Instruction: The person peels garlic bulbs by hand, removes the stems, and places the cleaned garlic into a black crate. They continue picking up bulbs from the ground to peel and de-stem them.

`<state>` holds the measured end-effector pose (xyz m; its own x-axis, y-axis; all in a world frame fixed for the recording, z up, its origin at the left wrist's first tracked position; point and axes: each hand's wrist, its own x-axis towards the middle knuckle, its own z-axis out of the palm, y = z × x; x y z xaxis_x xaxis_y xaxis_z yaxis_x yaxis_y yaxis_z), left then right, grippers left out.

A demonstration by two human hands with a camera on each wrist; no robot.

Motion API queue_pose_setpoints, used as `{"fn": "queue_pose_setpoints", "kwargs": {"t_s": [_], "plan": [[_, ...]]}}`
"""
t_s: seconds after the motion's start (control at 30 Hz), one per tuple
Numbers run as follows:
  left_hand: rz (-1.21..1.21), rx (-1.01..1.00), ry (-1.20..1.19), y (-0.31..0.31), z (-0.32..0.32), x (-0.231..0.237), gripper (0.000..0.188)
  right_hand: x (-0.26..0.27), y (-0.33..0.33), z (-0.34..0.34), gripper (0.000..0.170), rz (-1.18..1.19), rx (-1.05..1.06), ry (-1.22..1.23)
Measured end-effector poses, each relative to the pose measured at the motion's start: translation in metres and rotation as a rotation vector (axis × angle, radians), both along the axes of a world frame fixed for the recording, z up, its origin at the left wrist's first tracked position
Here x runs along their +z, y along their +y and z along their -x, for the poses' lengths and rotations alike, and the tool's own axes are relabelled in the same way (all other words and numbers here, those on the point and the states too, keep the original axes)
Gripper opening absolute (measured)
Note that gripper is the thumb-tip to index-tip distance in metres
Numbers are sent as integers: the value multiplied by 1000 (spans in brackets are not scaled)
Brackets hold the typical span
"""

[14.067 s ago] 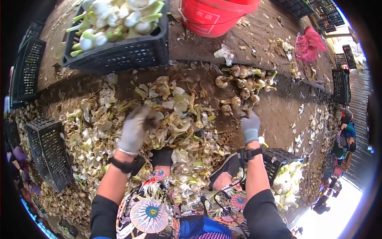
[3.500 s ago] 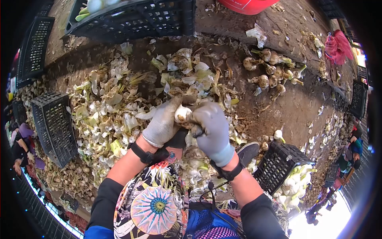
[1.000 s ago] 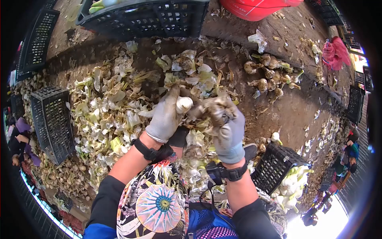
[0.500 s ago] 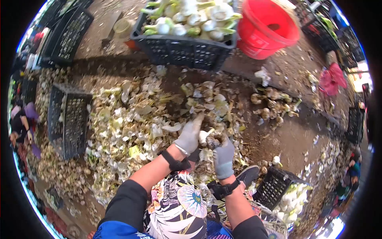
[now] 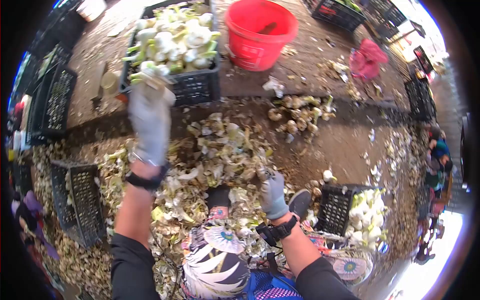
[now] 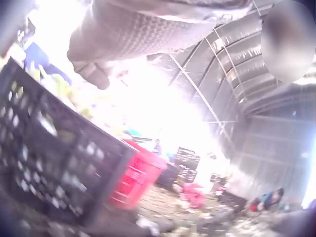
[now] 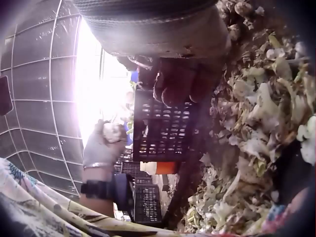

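Observation:
My gloved left hand (image 5: pixel 150 122), blurred by motion, reaches the near edge of a black crate (image 5: pixel 197 92) heaped with white garlic bulbs (image 5: pixel 182 42). In the right wrist view a pale garlic bulb (image 7: pixel 114 131) shows at its curled fingers. The left wrist view has the glove (image 6: pixel 123 39) above the crate's side. My gloved right hand (image 5: pixel 273 196) stays low over the peelings (image 5: pixel 220 150), its fingers (image 7: pixel 170 94) bent and in shadow. Brown scraps show around its fingertips; I cannot tell whether it holds them.
A red bucket (image 5: pixel 260 37) stands right of the crate. Unpeeled garlic (image 5: pixel 300 115) lies in a pile on the ground ahead. By my right foot is a tipped black crate (image 5: pixel 336 210) with white bulbs. Another black crate (image 5: pixel 77 202) stands left; people sit at far right.
My left hand has moved from beside the right hand, with a white garlic bulb, forward and left to the full crate. The right hand has stayed low. The head view has shifted.

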<state>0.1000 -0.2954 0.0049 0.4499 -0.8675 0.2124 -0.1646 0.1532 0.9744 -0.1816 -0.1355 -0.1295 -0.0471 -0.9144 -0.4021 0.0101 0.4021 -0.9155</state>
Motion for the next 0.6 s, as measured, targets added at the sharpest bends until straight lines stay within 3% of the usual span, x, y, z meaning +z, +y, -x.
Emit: {"fn": "queue_pose_setpoints", "kwargs": {"t_s": [0.03, 0.07, 0.1, 0.13, 0.2, 0.23, 0.27, 0.3, 0.37, 0.43, 0.47, 0.5, 0.57, 0.6], "plan": [[132, -22, -121, -31, -26, 1, 33, 6, 1, -4, 29, -37, -109, -283], [255, 242, -830, -67, -69, -24, 50, 0, 7, -3, 27, -26, -119, -238], [-39, 111, -718, -77, -76, -11, 55, -6, 8, 2, 25, -14, -124, -195], [-175, 128, -822, -97, -104, -25, 46, -2, 4, 9, 25, -11, -140, -187], [-119, 146, -698, -106, -132, -52, 37, 10, -5, 26, 19, 50, -166, 86], [-48, 128, -653, -100, -134, -57, 34, -25, -4, 50, 18, 146, -280, -88], [23, 186, -694, -91, -128, -61, 33, -16, -18, 63, 32, -68, -416, -21], [95, 246, -731, -78, -120, -62, 32, -28, -28, 91, 20, -49, -280, 249], [42, 345, -614, -38, -81, -53, 27, -32, -63, 114, 32, 73, -195, 605], [36, 298, -355, -1, -37, -67, 21, -39, -104, 125, 42, 203, -19, 1005], [-27, 213, -291, 13, -11, -78, 18, -50, -126, 131, 47, 233, 122, 1230], [-86, 132, -228, 27, 12, -96, 16, -61, -149, 134, 54, 296, 218, 1223], [-319, -220, 12, 64, 36, -148, 16, -54, -181, 117, 57, 160, 436, 1375], [-466, -342, 140, 70, 55, -144, 18, -63, -194, 114, 57, 164, 455, 1361]]}}
